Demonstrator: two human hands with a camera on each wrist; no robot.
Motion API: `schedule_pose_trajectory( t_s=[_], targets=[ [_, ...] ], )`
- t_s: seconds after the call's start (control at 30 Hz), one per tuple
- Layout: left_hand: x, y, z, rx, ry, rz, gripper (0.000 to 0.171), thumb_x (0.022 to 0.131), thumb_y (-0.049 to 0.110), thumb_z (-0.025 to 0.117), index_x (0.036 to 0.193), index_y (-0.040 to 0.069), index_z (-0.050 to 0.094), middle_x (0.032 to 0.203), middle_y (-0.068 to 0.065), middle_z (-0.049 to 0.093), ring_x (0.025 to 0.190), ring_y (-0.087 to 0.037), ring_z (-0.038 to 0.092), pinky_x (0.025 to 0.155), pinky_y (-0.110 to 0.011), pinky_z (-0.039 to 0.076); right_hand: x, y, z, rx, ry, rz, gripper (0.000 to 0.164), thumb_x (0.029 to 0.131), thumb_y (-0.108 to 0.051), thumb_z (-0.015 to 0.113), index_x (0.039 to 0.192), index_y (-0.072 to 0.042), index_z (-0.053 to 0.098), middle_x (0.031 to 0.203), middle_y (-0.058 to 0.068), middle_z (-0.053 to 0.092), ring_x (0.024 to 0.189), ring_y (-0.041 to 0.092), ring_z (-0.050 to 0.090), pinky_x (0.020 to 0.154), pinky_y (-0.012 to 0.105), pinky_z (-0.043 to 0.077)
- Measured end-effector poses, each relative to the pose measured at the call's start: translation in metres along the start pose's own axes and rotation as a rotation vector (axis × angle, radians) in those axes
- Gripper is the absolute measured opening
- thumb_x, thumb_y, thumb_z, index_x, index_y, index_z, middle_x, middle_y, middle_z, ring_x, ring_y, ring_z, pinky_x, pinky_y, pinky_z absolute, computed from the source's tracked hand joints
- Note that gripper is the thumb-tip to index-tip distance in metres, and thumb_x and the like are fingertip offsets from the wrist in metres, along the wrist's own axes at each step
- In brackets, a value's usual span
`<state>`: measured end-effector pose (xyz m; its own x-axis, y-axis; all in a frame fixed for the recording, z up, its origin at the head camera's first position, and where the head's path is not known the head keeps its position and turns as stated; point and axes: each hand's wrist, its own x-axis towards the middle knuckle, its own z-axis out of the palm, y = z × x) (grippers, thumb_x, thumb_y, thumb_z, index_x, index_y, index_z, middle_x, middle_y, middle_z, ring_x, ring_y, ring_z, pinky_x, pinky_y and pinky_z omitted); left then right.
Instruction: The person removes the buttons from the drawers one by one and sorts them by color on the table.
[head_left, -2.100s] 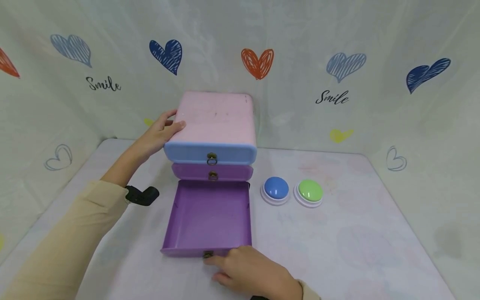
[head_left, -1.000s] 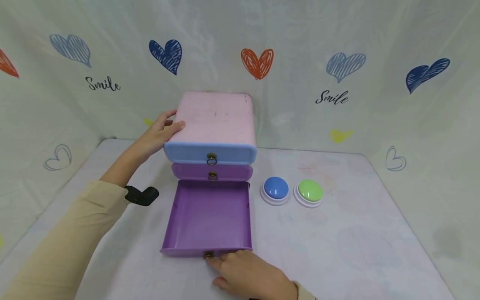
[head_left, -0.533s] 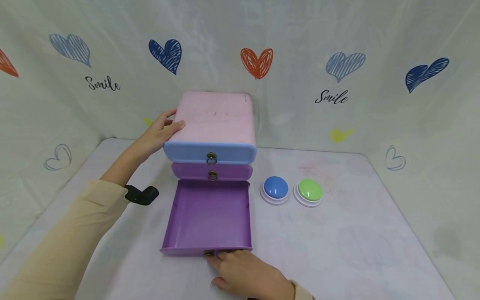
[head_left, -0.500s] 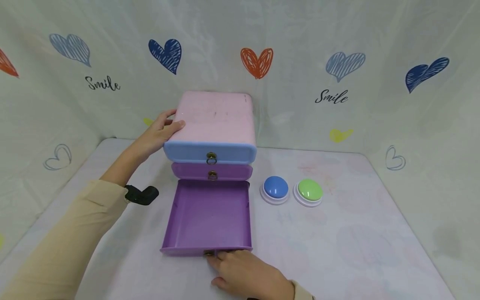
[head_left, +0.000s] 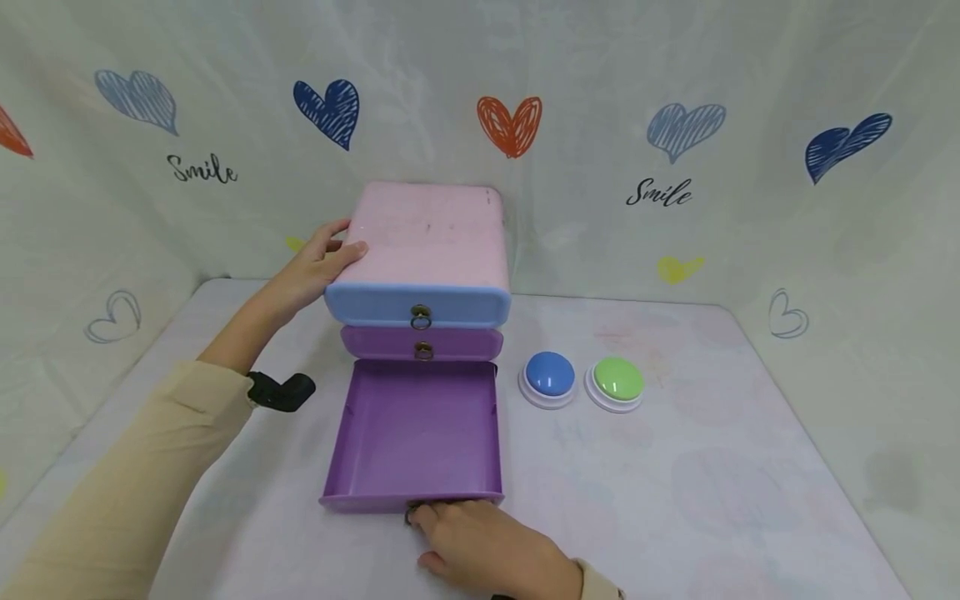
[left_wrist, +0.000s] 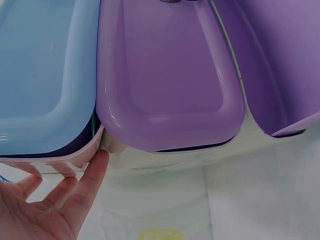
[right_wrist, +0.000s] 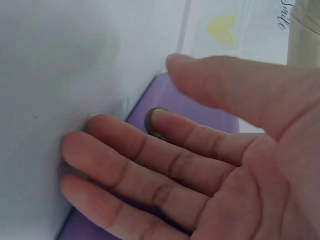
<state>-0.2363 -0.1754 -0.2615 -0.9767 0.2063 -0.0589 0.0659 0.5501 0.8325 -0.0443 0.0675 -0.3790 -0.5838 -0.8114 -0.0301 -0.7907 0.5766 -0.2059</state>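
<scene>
A small drawer cabinet with a pink top stands on the table, its blue top drawer and purple middle drawer pushed in. The purple bottom drawer is pulled far out and holds nothing. My left hand rests on the cabinet's left side, thumb on its top edge and fingers extended along the wall. At the bottom drawer's front, my right hand lies with fairly straight fingers against the panel. Its index fingertip is at the brass ring pull, thumb held away.
Right of the cabinet sit a blue push button and a green push button on white bases. A pale cloth covers the table. Behind rises a white curtain printed with hearts.
My right hand has shifted slightly along the drawer front, and the ring pull now stands out at the index fingertip. The left hand, cabinet and drawers keep their places.
</scene>
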Motion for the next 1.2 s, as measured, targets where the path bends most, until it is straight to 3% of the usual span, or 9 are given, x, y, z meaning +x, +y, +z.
schedule_pose_trajectory(
  t_s=[0.17, 0.4, 0.8, 1.2],
  targets=[
    [-0.001, -0.001, -0.001, 0.007, 0.005, -0.002, 0.078, 0.093, 0.053, 0.04, 0.151, 0.018, 0.003, 0.146, -0.025, 0.022, 0.123, -0.044, 0.038, 0.103, -0.061, 0.03, 0.003, -0.001, 0.0, 0.059, -0.04, 0.018, 0.017, 0.088, -0.022, 0.063, 0.101, -0.014, 0.056, 0.071, -0.013, 0.052, 0.056, -0.005, 0.038, 0.052, 0.008, 0.032],
    [-0.002, 0.001, -0.001, 0.008, 0.003, 0.006, 0.077, 0.093, 0.052, 0.041, 0.151, 0.018, 0.003, 0.147, -0.026, 0.021, 0.124, -0.045, 0.037, 0.102, -0.063, 0.029, 0.005, -0.003, 0.005, -0.042, 0.04, -0.021, 0.009, 0.088, -0.008, 0.056, 0.093, -0.015, 0.053, 0.063, -0.012, 0.041, 0.049, -0.002, 0.029, 0.044, 0.01, 0.025],
    [-0.003, 0.0, -0.003, 0.001, -0.003, 0.006, 0.076, 0.093, 0.051, 0.04, 0.151, 0.019, 0.003, 0.149, -0.025, 0.019, 0.127, -0.045, 0.033, 0.103, -0.064, 0.027, 0.009, 0.0, 0.005, -0.064, 0.13, -0.025, 0.012, 0.085, -0.009, 0.057, 0.089, -0.019, 0.055, 0.067, -0.014, 0.051, 0.052, -0.004, 0.034, 0.048, 0.009, 0.029],
    [0.0, 0.001, -0.003, -0.001, -0.006, 0.007, 0.077, 0.093, 0.051, 0.041, 0.151, 0.018, 0.003, 0.149, -0.025, 0.019, 0.127, -0.045, 0.033, 0.103, -0.064, 0.026, 0.015, 0.006, 0.005, 0.027, 0.121, -0.034, 0.009, 0.092, -0.01, 0.052, 0.088, -0.018, 0.053, 0.063, -0.014, 0.042, 0.053, -0.005, 0.029, 0.048, 0.007, 0.025]
  ],
)
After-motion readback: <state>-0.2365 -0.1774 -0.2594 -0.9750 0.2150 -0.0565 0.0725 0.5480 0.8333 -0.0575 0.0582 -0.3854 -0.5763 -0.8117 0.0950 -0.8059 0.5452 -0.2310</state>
